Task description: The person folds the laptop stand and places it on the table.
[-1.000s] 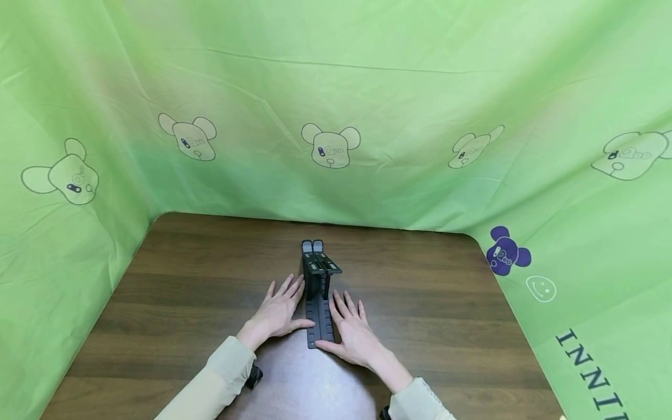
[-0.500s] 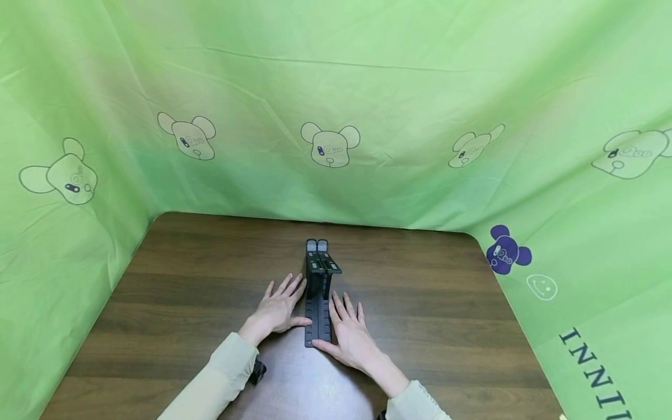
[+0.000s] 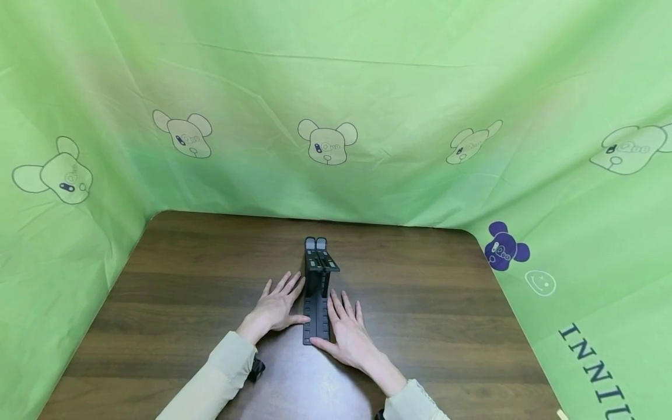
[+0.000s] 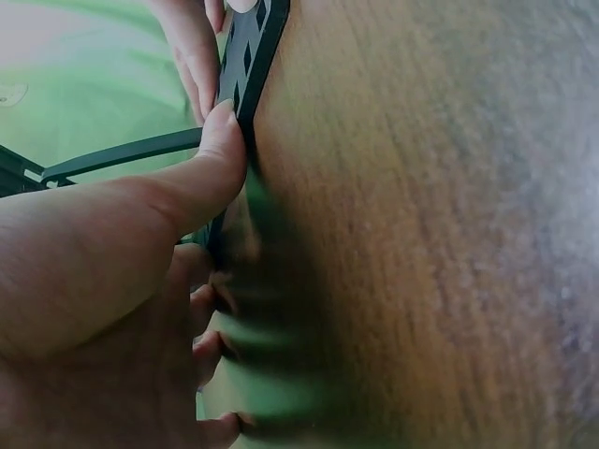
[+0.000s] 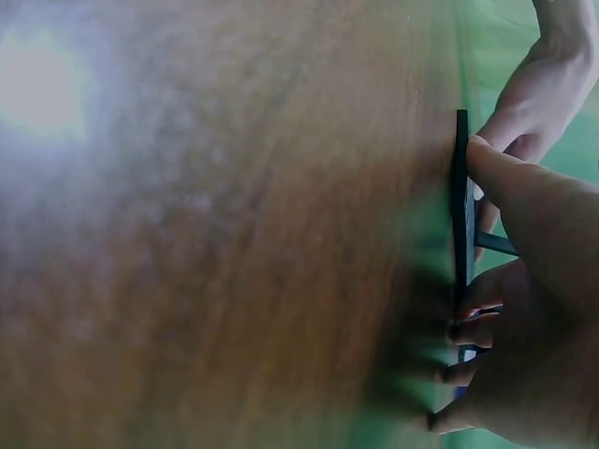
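Nearest you, your pale L sleeve [image 3: 210, 373] and R sleeve [image 3: 415, 402] come in from the bottom edge, w/ a small black wrist unit [image 3: 255, 370] under the L cuff; a patch of glare sits on the wood btwn your forearms. Your R hand [image 3: 349, 338] is next: fingers straight & spread along the R side of the black folding laptop stand [image 3: 317, 315], thumb laid across the near end of its base. Your L hand [image 3: 275, 306] lies a bit farther up on the other side, fingers also straight & fanned, thumb tip on the base's L edge. So both hands are flat-fingered, touching the stand rather than wrapped round it. The stand is on the brown wood-grain table [image 3: 446, 315], approx mid, btwn your hands, notched base toward you, raised part w/ grey tips [image 3: 310, 244] at the far end. Beyond the tbl, a green curtain [image 3: 262, 192] w/ bear-head prints [image 3: 327, 144]; a purple bear head [image 3: 506, 248], white smiley [image 3: 541, 283] & dark lettering [image 3: 593, 367] run down its R side.
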`<control>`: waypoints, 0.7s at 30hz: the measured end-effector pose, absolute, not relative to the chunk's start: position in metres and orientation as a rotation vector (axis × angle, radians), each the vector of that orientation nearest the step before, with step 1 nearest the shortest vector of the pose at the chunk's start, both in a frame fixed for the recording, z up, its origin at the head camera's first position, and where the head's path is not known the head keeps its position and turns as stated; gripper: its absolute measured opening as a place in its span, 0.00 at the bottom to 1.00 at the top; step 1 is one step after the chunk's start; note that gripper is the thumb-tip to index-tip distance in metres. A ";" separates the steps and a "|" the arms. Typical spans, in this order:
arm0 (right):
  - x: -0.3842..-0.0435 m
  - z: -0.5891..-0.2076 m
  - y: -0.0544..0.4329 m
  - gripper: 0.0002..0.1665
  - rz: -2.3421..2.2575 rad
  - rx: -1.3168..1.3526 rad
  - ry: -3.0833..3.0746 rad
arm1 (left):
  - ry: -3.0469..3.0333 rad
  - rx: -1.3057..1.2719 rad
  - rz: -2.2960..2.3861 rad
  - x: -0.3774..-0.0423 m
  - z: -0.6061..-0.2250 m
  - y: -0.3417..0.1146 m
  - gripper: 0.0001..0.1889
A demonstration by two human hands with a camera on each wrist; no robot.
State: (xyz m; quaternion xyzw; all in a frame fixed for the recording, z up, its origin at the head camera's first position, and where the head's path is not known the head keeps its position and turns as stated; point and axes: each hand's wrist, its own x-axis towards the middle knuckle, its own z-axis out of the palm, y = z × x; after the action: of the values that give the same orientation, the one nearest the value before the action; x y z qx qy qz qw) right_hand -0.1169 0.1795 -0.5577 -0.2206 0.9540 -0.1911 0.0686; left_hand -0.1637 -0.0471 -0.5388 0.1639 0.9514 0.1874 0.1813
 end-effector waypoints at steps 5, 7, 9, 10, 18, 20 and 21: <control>-0.116 -0.557 0.179 0.61 -0.570 -0.656 2.868 | 2.680 0.461 0.541 -0.165 -0.540 -0.047 0.51; -0.116 -0.557 0.178 0.61 -0.564 -0.654 2.870 | 2.677 0.452 0.538 -0.165 -0.539 -0.047 0.50; -0.116 -0.557 0.177 0.61 -0.554 -0.657 2.873 | 2.683 0.443 0.533 -0.166 -0.539 -0.047 0.50; -0.116 -0.556 0.177 0.61 -0.548 -0.658 2.874 | 2.687 0.439 0.535 -0.167 -0.538 -0.047 0.50; -0.114 -0.555 0.175 0.61 -0.530 -0.655 2.876 | 2.689 0.441 0.573 -0.165 -0.539 -0.048 0.50; -0.115 -0.555 0.175 0.61 -0.534 -0.650 2.869 | 2.694 0.467 0.613 -0.165 -0.542 -0.050 0.50; -0.115 -0.555 0.176 0.61 -0.534 -0.646 2.862 | 2.697 0.487 0.643 -0.166 -0.545 -0.051 0.50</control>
State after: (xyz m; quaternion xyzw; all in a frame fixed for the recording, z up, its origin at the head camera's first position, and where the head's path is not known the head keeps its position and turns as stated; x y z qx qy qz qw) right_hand -0.1151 0.1757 -0.5551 -0.2160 0.9566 -0.1786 0.0796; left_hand -0.1656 -0.0513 -0.5446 0.1707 0.9453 0.2254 0.1626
